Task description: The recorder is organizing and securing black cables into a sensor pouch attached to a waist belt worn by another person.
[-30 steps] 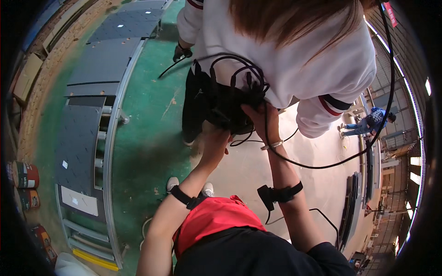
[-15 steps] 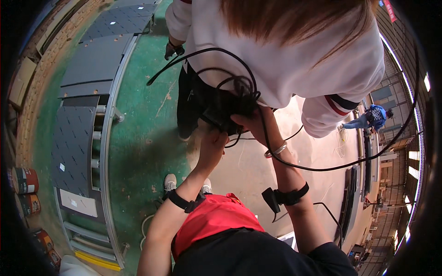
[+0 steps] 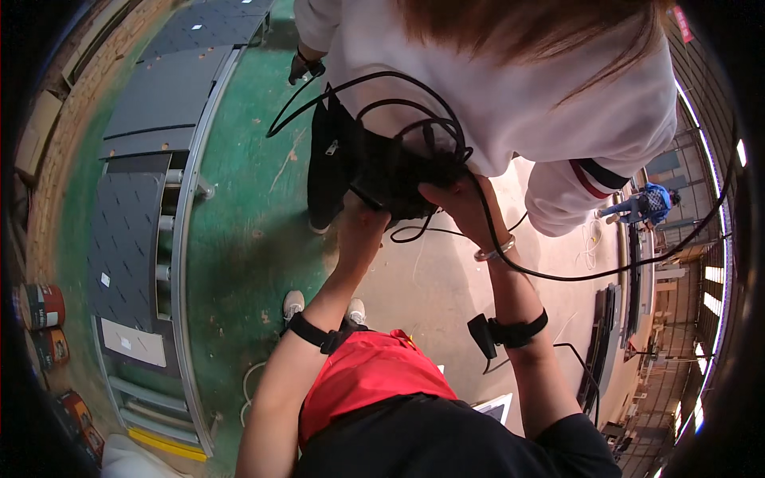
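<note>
In front of me a person in a white sweatshirt (image 3: 470,103) and black trousers stands very close. A dark bundle (image 3: 402,179), pouch-like and too dark to make out fully, is at the person's lower back. From it a black cable (image 3: 398,74) loops up and leftward. My left hand (image 3: 362,227) is closed on the bundle's lower left edge, fingers partly hidden. My right hand (image 3: 464,205) grips its right side, thumb on the near face and the other fingers out of sight. Another stretch of cable passes over my right wrist, near a silver bangle (image 3: 496,248).
On the left runs a metal-framed roller conveyor (image 3: 185,271) carrying grey panels (image 3: 123,247). Stacked buckets (image 3: 44,307) stand at the far left. Dark long pieces (image 3: 604,334) lie on the right, where a distant person in blue (image 3: 655,205) works. A black cable sweeps across to the right.
Both hands and the dark bundle have shifted slightly in view, the right hand rightward and up. The cable loops have moved a little right and widened. Both hands keep their hold.
</note>
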Motion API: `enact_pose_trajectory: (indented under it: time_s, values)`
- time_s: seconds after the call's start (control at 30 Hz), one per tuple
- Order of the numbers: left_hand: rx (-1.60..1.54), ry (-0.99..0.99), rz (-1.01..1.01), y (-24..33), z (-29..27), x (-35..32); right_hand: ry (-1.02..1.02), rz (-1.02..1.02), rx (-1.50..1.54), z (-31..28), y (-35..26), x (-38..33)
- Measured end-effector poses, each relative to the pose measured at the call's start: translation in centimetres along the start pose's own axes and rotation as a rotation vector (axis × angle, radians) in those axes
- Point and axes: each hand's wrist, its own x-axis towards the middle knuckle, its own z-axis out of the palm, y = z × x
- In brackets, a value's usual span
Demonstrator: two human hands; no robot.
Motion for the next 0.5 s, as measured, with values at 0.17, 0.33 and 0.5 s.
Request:
enact_pose_trajectory:
  time_s: [0.17, 0.33, 0.5]
  values:
    - [-0.050, 0.081, 0.096, -1.9, 1.1, 1.0, -0.014, 0.170, -0.025, -0.3, 1.3, 0.1]
    - [0.096, 0.172, 0.259, -1.4, 1.0, 0.9, 0.022, 0.296, 0.127, -0.5, 0.2, 0.4]
    - [0.195, 0.175, 0.311, 0.7, -0.2, 1.6, 0.101, 0.234, 0.110, -0.3, 1.0, -1.1]
